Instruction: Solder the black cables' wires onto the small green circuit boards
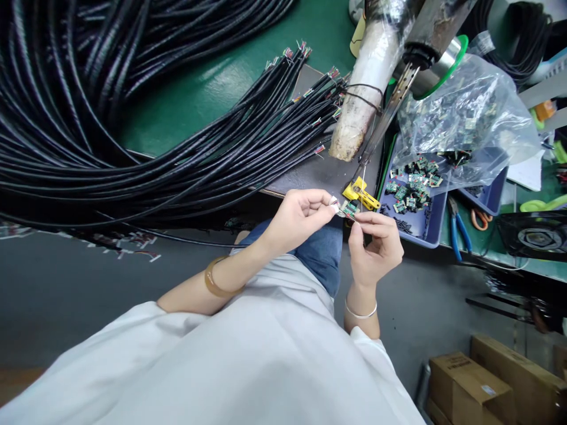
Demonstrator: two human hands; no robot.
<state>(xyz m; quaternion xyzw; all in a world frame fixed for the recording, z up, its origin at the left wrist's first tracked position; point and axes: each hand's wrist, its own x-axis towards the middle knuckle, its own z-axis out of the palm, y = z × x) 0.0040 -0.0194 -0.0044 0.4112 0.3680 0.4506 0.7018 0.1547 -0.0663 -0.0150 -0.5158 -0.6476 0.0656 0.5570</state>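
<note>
My left hand [303, 213] is closed in a pinch on a small white connector [335, 204] with thin wires. Just to the right of it is a small green circuit board [351, 208], between my two hands. My right hand [376, 241] is also pinched, its fingertips at the board's lower right edge; what they grip is too small to make out. A yellow plastic tool or holder [361, 193] lies right behind the board. Above that, a soldering iron [387, 121] points down, its tip close to the yellow piece.
Black cables [212, 159] with stripped coloured ends cover the left of the bench. A white pipe [358, 106] slants down beside the iron. On the right are a purple tray [436, 227] of small boards, a plastic bag [469, 118] and blue-handled pliers [460, 233]. Cardboard boxes [469, 378] stand on the floor.
</note>
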